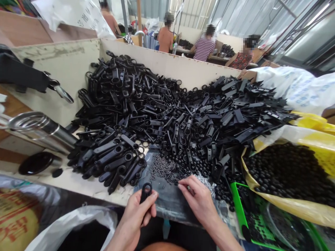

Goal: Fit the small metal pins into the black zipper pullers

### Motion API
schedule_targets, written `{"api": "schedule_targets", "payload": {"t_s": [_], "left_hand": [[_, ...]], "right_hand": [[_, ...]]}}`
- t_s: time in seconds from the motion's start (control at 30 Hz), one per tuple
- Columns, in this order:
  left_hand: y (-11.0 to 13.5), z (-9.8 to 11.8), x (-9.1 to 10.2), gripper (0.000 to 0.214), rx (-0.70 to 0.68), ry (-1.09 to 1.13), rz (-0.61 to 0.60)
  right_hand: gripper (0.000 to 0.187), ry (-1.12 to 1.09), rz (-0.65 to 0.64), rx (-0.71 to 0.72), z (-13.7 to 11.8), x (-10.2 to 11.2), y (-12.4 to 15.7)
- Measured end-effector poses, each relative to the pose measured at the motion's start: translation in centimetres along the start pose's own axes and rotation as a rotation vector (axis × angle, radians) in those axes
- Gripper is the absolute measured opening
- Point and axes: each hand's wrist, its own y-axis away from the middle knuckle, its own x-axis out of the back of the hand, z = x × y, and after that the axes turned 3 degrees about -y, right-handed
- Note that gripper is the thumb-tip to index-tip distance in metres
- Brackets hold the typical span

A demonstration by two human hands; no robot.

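Observation:
My left hand [137, 213] is closed around a black plastic handle piece [145, 192] with a ring at its top end, held upright above the table's front edge. My right hand [197, 197] rests on a dark mat [167, 195], fingers pinched on a small part too tiny to name, beside a scatter of small black screws [162, 168] and little black rings [183, 167]. A large heap of black plastic handle pieces [157, 111] fills the table behind both hands.
A yellow bag of small black round parts [288, 170] sits at right above a green crate [237, 205]. A steel flask [39, 130] and black lid [36, 162] lie left. White sacks lie at right and near my lap. Several people sit at a far table.

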Motion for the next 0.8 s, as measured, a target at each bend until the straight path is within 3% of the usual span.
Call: {"api": "schedule_targets", "payload": {"t_s": [0.33,0.63,0.8], "left_hand": [[-0.2,0.5,-1.5,0.05,0.067,0.123,0.027],[-0.1,0.7,-1.8,0.053,0.033,0.093,0.077],[-0.4,-0.1,-1.8,0.047,-0.029,-0.006,0.06]], "right_hand": [[0.028,0.318,-0.17,0.211,0.0,-2.3,-0.9],[0.041,0.234,-0.122,0.244,0.3,-0.9,-0.2],[0.05,0.331,-0.121,0.269,0.6,-0.5,1.7]]}}
